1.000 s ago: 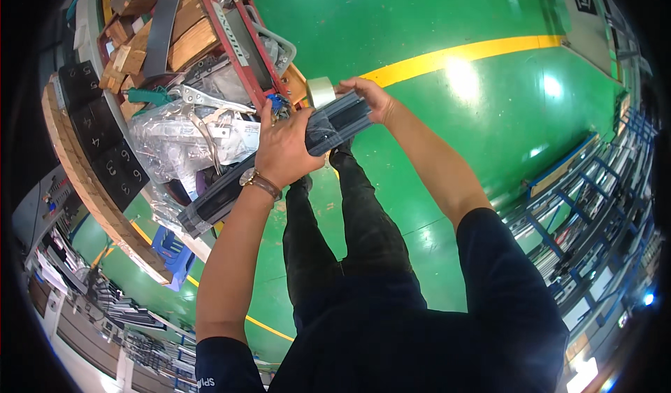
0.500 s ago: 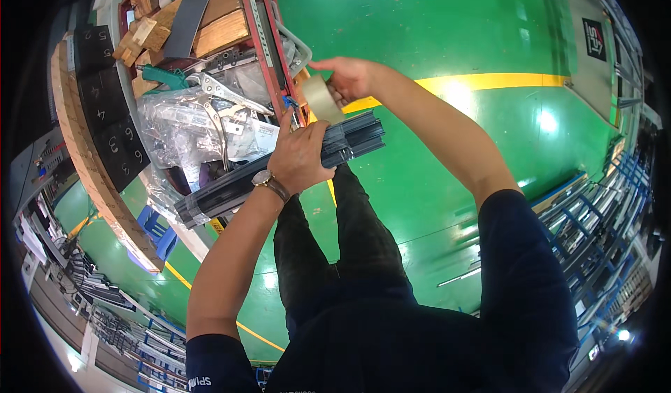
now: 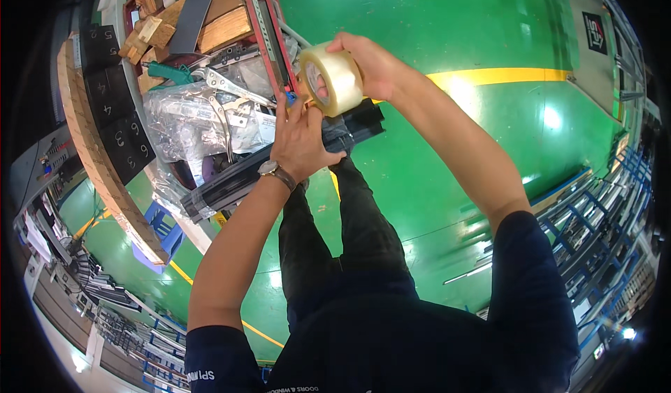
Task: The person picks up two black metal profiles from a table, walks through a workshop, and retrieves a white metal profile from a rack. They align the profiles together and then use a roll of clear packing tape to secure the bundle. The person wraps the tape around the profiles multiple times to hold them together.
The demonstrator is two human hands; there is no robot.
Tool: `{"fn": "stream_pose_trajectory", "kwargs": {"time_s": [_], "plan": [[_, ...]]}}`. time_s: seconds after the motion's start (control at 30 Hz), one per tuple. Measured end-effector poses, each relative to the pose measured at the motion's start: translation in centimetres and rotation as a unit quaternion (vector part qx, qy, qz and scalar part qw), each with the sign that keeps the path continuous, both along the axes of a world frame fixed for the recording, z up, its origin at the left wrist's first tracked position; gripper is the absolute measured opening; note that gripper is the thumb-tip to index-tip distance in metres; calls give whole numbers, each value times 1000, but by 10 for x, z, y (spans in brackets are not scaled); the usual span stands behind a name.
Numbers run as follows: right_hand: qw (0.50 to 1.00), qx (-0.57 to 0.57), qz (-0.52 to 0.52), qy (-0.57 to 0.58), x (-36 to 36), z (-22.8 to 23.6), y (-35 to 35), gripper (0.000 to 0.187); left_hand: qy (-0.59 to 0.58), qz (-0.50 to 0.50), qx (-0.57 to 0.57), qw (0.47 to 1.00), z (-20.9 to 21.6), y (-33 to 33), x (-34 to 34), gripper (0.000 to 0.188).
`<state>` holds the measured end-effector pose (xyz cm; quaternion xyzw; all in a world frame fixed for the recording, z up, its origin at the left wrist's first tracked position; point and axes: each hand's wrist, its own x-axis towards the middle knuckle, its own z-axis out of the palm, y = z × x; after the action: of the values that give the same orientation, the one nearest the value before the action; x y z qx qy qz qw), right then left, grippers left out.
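A bundle of long dark profiles [image 3: 244, 176] lies slantwise in front of me, with clear tape wound round it near both ends. My left hand [image 3: 302, 140] is closed over the bundle near its right end, the thumb on the near side. Just above that end, my right hand [image 3: 369, 64] grips a big roll of clear packing tape [image 3: 347, 82], its cardboard core facing left. Some right fingertips show through the core. The roll hides part of the bundle's far side, and I cannot make out the tape strip between them.
Beyond the bundle, a cluttered bench carries locking pliers [image 3: 227, 85], plastic bags [image 3: 178, 124], wood blocks [image 3: 224, 33] and a red metal bar [image 3: 264, 36]. A curved wooden board [image 3: 105, 176] stands at left, near a blue stool [image 3: 161, 229]. Racks of profiles [image 3: 594, 232] line the right.
The tape roll has come up above the bundle and turned so its core shows. My right hand has gone from spread fingers behind it to gripping its top. My left hand stays on the bundle.
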<state>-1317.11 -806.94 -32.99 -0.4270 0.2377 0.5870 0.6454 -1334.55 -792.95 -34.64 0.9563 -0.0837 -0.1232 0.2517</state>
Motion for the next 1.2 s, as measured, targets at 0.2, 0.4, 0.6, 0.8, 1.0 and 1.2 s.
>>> {"fn": "stream_pose_trajectory", "kwargs": {"time_s": [0.2,0.4,0.6,0.8,1.0,1.2], "plan": [[996,8,52,-66,-37,40,-21,40,73,33,104,991,11,-8,-5,91],[997,-71,-20,-8,-55,51,-24,48,11,19,52,998,-1,-10,-17,85],[977,-129,26,-167,-128,87,-53,58,94,15,75,993,6,-9,-9,87],[975,-188,-35,-116,-212,103,-77,52,104,-5,102,989,11,-17,-9,85],[974,-203,-29,-98,-242,119,-96,46,63,4,82,995,7,-18,-13,84],[964,-237,32,-115,-269,106,-118,51,51,6,89,995,7,-23,-11,80]]}}
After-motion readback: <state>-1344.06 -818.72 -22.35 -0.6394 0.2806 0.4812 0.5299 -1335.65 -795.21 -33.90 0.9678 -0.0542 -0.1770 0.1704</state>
